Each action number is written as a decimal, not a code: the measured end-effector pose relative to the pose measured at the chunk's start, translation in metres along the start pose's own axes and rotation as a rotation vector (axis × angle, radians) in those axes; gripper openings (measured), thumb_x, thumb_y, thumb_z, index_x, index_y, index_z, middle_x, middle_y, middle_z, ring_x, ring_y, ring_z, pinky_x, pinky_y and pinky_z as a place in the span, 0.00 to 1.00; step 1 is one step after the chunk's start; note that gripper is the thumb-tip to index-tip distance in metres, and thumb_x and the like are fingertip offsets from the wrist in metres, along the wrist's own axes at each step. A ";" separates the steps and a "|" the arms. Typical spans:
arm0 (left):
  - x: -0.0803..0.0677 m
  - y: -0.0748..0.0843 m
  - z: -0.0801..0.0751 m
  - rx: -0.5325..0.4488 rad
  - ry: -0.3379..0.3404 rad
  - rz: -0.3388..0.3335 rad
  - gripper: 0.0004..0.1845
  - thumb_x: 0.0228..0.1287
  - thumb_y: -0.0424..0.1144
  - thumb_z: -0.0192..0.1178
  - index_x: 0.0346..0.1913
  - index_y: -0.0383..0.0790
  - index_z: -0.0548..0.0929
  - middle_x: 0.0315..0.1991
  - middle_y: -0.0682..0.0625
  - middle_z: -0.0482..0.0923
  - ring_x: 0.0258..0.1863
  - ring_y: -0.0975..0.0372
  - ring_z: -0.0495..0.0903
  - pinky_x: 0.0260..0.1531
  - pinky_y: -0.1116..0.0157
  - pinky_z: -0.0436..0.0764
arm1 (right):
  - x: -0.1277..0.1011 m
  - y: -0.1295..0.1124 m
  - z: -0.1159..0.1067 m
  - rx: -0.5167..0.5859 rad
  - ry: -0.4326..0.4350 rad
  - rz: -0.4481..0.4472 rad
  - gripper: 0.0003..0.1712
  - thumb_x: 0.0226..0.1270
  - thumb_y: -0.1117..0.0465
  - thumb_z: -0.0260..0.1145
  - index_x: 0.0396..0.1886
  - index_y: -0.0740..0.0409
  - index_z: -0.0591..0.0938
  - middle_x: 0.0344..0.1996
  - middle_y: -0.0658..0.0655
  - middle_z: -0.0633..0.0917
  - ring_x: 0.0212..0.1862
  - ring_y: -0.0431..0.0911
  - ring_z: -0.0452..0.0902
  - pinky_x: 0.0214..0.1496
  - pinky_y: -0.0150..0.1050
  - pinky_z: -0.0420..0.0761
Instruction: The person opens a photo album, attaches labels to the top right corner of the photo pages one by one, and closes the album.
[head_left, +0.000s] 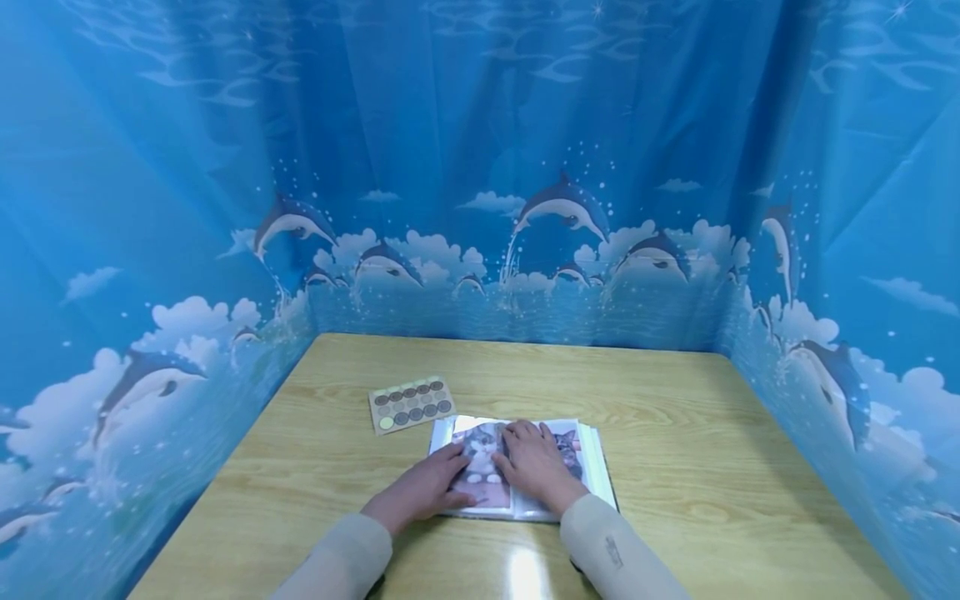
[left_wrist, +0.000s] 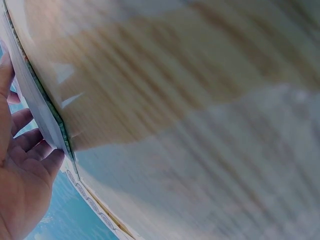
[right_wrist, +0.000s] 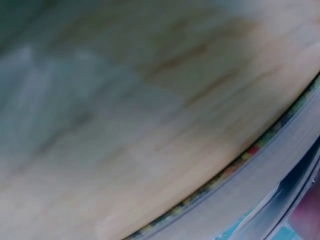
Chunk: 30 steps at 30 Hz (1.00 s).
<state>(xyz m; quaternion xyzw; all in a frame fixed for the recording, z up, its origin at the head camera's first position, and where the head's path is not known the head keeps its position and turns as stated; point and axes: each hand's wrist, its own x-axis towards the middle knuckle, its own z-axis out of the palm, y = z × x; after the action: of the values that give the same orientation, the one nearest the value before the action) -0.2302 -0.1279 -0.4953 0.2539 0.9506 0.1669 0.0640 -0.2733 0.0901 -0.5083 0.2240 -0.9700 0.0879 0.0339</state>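
A photo album [head_left: 596, 471] lies spread on the wooden table, showing cat pictures on both pages. My left hand [head_left: 429, 487] rests on the left page's outer side, fingers extended over a picture of a grey-and-white cat [head_left: 480, 458]. Near the middle fold, my right hand [head_left: 536, 463] lies with its fingers stretched across the pages, partly covering a tabby cat picture [head_left: 567, 450]. In the left wrist view, the left fingers [left_wrist: 37, 150] are at the album's edge [left_wrist: 47, 107]. The right wrist view shows the album's page edges [right_wrist: 250, 175] and patterned cover rim, with only a blurred bit of hand.
A card with rows of round stickers [head_left: 412, 406] lies on the table behind the album's left corner. The wooden table [head_left: 720, 467] extends to both sides. Blue dolphin-print curtains [head_left: 465, 167] enclose its back and sides.
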 end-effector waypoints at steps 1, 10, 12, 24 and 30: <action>0.000 0.000 0.000 -0.003 -0.001 0.000 0.39 0.62 0.58 0.64 0.68 0.34 0.72 0.73 0.37 0.61 0.71 0.46 0.63 0.68 0.49 0.64 | 0.000 0.000 0.000 -0.001 -0.001 0.000 0.35 0.76 0.40 0.52 0.70 0.59 0.71 0.67 0.59 0.72 0.71 0.56 0.61 0.73 0.63 0.52; 0.002 -0.001 -0.001 0.007 -0.010 0.006 0.39 0.63 0.59 0.63 0.69 0.35 0.71 0.73 0.37 0.61 0.71 0.46 0.62 0.69 0.50 0.64 | 0.001 -0.003 -0.004 0.004 -0.043 0.019 0.35 0.76 0.41 0.51 0.71 0.59 0.69 0.70 0.59 0.69 0.73 0.56 0.57 0.74 0.62 0.50; 0.002 -0.001 -0.001 0.011 -0.011 0.005 0.40 0.63 0.59 0.63 0.68 0.35 0.72 0.73 0.37 0.61 0.71 0.46 0.63 0.68 0.50 0.64 | 0.001 -0.004 -0.004 0.004 -0.045 0.016 0.34 0.76 0.42 0.51 0.71 0.60 0.69 0.70 0.59 0.70 0.73 0.56 0.58 0.74 0.63 0.51; 0.005 -0.001 -0.003 0.034 0.003 -0.001 0.40 0.60 0.59 0.66 0.67 0.35 0.74 0.71 0.36 0.63 0.69 0.45 0.65 0.67 0.50 0.66 | 0.000 -0.003 -0.007 0.000 -0.054 0.010 0.33 0.77 0.43 0.51 0.71 0.59 0.70 0.69 0.58 0.70 0.73 0.56 0.59 0.73 0.63 0.52; 0.007 0.000 -0.003 0.052 -0.008 -0.019 0.40 0.59 0.61 0.65 0.66 0.37 0.74 0.71 0.37 0.64 0.69 0.46 0.65 0.67 0.50 0.67 | 0.000 -0.002 -0.006 0.013 -0.035 0.001 0.33 0.76 0.43 0.52 0.70 0.60 0.70 0.68 0.59 0.72 0.72 0.57 0.61 0.73 0.64 0.53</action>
<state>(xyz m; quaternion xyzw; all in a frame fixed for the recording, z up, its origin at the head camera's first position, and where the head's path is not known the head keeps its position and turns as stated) -0.2370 -0.1257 -0.4928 0.2472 0.9567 0.1403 0.0628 -0.2719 0.0897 -0.5021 0.2254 -0.9699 0.0903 0.0154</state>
